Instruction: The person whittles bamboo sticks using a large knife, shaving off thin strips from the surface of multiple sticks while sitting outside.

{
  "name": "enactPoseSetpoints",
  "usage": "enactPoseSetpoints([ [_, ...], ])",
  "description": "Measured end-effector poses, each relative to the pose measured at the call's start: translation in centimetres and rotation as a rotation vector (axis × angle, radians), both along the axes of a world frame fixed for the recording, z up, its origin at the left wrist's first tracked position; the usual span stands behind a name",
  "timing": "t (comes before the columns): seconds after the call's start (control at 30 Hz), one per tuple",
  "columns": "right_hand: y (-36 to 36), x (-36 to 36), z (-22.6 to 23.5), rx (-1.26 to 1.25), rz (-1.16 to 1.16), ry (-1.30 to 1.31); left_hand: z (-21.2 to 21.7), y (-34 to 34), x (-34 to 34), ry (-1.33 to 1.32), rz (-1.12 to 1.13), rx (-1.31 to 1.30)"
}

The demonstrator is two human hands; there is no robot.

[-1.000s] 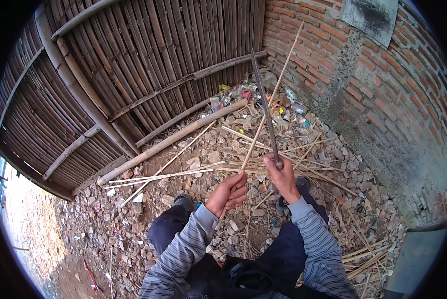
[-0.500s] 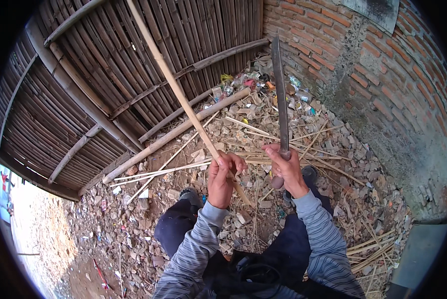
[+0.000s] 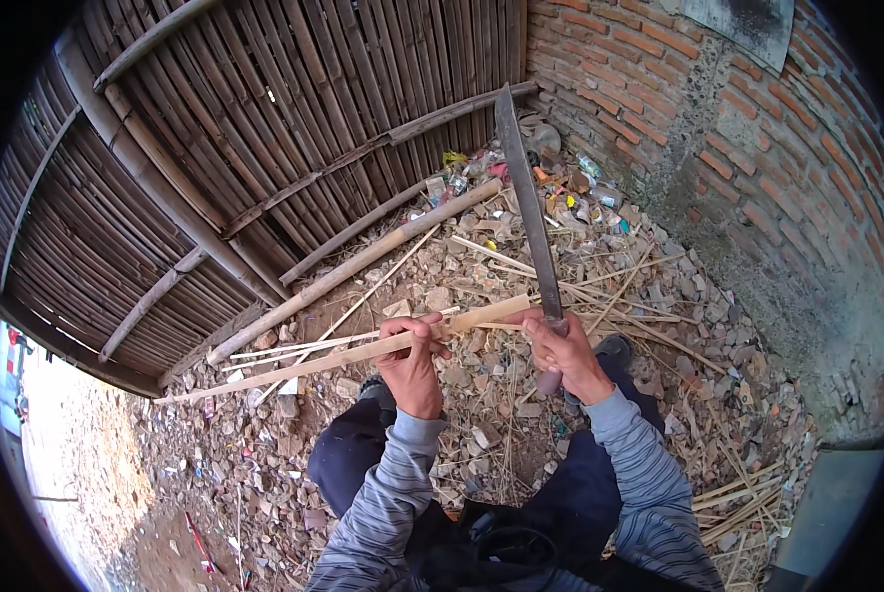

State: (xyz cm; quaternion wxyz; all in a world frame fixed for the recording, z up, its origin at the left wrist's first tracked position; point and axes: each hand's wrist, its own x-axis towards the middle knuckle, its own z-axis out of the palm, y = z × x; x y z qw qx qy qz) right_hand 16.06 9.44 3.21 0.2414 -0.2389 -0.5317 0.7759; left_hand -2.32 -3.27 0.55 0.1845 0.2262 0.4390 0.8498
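My left hand (image 3: pixel 412 360) grips a long pale bamboo strip (image 3: pixel 294 363) that lies nearly level, pointing left, its right end near my right hand. My right hand (image 3: pixel 563 355) holds the handle of a long dark machete (image 3: pixel 524 197), blade standing up and away from me, crossing just past the strip's right end. Both hands are close together above my knees, sleeves striped grey.
A thick bamboo pole (image 3: pixel 363 266) lies along the foot of a woven bamboo fence (image 3: pixel 264 128). A brick wall (image 3: pixel 738 168) stands on the right. Thin bamboo slivers (image 3: pixel 600 296), stone chips and litter cover the ground in front of my legs.
The bamboo strip has swung down from pointing steeply up and left to lying nearly level. The machete stays upright in my right hand, the two hands now closer.
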Motion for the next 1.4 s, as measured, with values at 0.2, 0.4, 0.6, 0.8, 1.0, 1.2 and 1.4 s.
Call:
enactPoseSetpoints([
  [0.2,-0.9,-1.3,0.3,-0.118,-0.007,0.165,-0.5,0.0,0.7,0.103,-0.042,-0.004],
  [0.4,0.1,-1.5,-1.3,-0.364,-0.033,0.538,2.6,-1.0,2.6,0.202,-0.171,0.041],
  [0.6,4.1,0.6,0.0,-0.366,-0.328,0.66,7.9,-7.5,4.3,1.039,-0.848,-0.556],
  [0.8,5.0,2.6,-0.2,-0.286,-0.338,0.709,14.8,-13.3,7.0,0.864,-1.205,-0.126],
  [1.0,5.2,3.3,-0.2,-0.311,-0.343,0.662,9.8,-10.3,5.0,1.365,-0.266,-0.657],
  [1.2,4.4,2.8,1.0,-0.253,-0.347,0.543,4.8,-9.7,2.7,0.216,-1.27,-0.854],
  [1.4,4.5,3.8,0.6,0.342,-0.639,-0.023,4.4,-5.8,1.5,0.804,-0.764,-0.742],
])
